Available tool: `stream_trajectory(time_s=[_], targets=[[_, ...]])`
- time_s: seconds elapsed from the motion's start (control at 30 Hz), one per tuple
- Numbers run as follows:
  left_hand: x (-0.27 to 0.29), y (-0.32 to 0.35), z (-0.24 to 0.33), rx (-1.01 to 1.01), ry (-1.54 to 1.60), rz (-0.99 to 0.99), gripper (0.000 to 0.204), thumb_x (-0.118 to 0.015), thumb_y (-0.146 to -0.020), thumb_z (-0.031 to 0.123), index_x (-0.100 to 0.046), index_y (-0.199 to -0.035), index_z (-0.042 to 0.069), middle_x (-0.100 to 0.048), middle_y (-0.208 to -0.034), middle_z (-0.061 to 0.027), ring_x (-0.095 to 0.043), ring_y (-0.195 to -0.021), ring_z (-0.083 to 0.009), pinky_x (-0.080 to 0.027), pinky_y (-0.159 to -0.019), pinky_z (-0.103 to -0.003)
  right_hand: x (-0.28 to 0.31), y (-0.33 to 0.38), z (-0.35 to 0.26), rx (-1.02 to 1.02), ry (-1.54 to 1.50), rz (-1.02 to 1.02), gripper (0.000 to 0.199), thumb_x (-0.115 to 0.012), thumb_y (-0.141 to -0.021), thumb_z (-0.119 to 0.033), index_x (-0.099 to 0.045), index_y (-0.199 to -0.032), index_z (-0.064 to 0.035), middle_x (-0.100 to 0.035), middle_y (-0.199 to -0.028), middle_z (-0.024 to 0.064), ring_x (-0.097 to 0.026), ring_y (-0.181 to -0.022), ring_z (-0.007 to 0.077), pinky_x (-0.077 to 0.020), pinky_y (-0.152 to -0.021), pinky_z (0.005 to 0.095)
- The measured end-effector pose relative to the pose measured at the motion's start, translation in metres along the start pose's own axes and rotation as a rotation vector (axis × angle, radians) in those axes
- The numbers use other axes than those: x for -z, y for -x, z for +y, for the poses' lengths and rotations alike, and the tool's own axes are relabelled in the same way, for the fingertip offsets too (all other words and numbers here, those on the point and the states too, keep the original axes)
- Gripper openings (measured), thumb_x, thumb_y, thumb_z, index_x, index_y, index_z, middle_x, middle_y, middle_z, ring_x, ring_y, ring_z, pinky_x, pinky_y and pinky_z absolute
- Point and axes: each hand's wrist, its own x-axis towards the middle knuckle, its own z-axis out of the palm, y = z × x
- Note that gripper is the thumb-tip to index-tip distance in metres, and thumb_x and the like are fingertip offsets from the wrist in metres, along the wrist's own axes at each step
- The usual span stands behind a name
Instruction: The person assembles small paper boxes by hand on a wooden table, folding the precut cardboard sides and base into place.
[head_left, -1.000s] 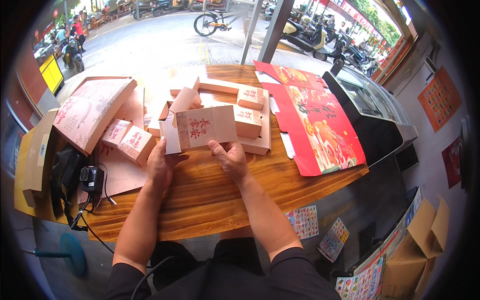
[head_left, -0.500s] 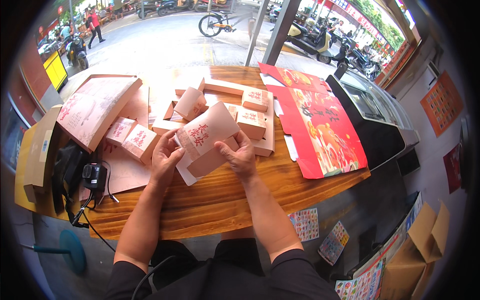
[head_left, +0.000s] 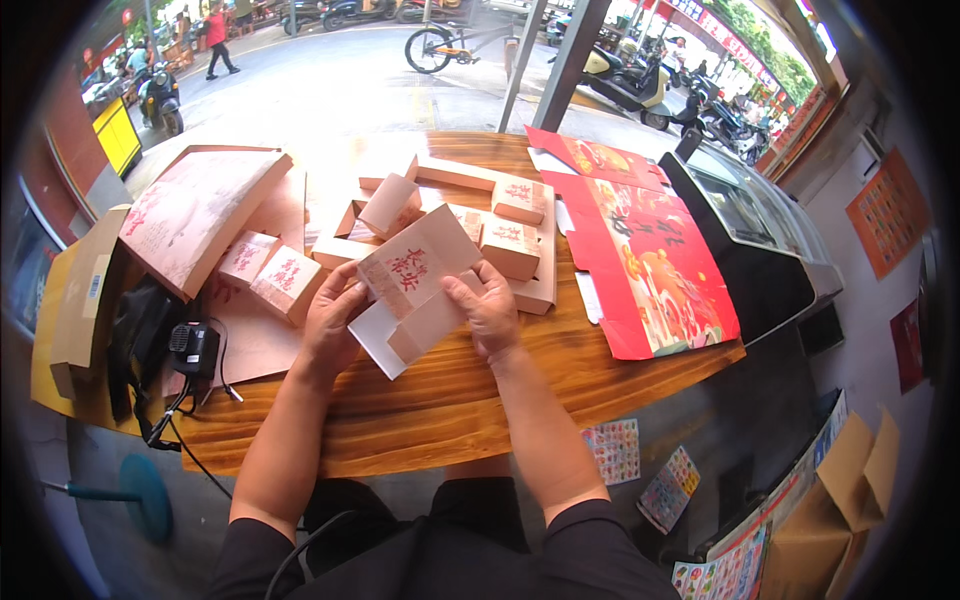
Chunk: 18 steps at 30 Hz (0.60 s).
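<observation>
Between my hands, tilted above the wooden table (head_left: pixel 440 420), is a pale pink paper box (head_left: pixel 425 262) with red lettering and its lower flaps out. My left hand (head_left: pixel 335 318) grips its left edge with thumb and fingers. On the right side my right hand (head_left: pixel 487 310) pinches it, thumb on the front. Just beyond lies a shallow pink tray (head_left: pixel 548 255) holding several small pink boxes, among them a small box (head_left: pixel 511 247) and an upright open one (head_left: pixel 390 206). Two more small boxes, one of them a lettered cube (head_left: pixel 286 283), stand left of my left hand.
A large pink lid (head_left: pixel 205 215) leans at the left, near a tan carton (head_left: pixel 88 300) and a black device with cables (head_left: pixel 193 348). Flattened red packaging (head_left: pixel 650 260) lies at the right, beside a glass display case (head_left: pixel 745 205). An open cardboard box (head_left: pixel 825 500) stands lower right.
The held box has turned slightly, and its lower flaps now spread wider, showing a white inner side. My right hand has shifted a little right and down. A passer-by outside has moved right.
</observation>
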Motion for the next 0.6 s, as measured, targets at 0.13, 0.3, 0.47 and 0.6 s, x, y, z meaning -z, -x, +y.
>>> stream_trajectory(time_s=[0.13,0.3,0.47,0.6], targets=[[-0.008,-0.001,-0.001,0.013,-0.044,0.079,0.04,-0.06,-0.091,0.007,-0.052,-0.13,0.003,-0.062,-0.117,-0.0115,-0.064,-0.103,-0.0206,-0.055,-0.092,-0.036,0.006,-0.001,-0.003,-0.028,-0.083,-0.019,0.034,-0.069,-0.089,-0.005,-0.056,-0.12,-0.0005,-0.064,-0.112,0.0091,-0.063,-0.099,0.0143,-0.0532,-0.088,0.0275],[0.002,-0.005,-0.004,-0.035,-0.076,0.081,0.046,-0.065,-0.092,0.016,-0.051,-0.134,0.006,-0.061,-0.116,-0.0089,-0.059,-0.105,-0.0159,-0.049,-0.092,-0.031,0.003,0.004,-0.003,-0.024,-0.032,0.042,0.03,-0.07,-0.09,-0.006,-0.058,-0.116,-0.0009,-0.066,-0.107,0.007,-0.063,-0.097,0.0131,-0.0521,-0.089,0.0266],[0.0,0.0,-0.006,-0.205,-0.553,0.13,0.065,-0.076,-0.085,0.02,-0.045,-0.14,0.006,-0.057,-0.127,-0.0129,-0.056,-0.115,-0.0197,-0.051,-0.09,-0.032,0.004,0.004,-0.002,-0.069,-0.017,-0.04,0.025,-0.069,-0.091,-0.008,-0.059,-0.114,-0.0028,-0.067,-0.102,0.0036,-0.063,-0.091,0.0104,-0.0522,-0.081,0.0244],[0.0,0.0,-0.009,-0.317,-0.805,0.147,0.077,-0.082,-0.078,0.028,-0.045,-0.14,0.005,-0.051,-0.134,-0.0132,-0.052,-0.121,-0.0228,-0.049,-0.094,-0.034,0.008,0.004,0.0,-0.049,0.033,-0.085,0.027,-0.069,-0.091,-0.007,-0.059,-0.117,-0.0025,-0.067,-0.102,0.0039,-0.063,-0.09,0.0104,-0.0523,-0.081,0.0248]])
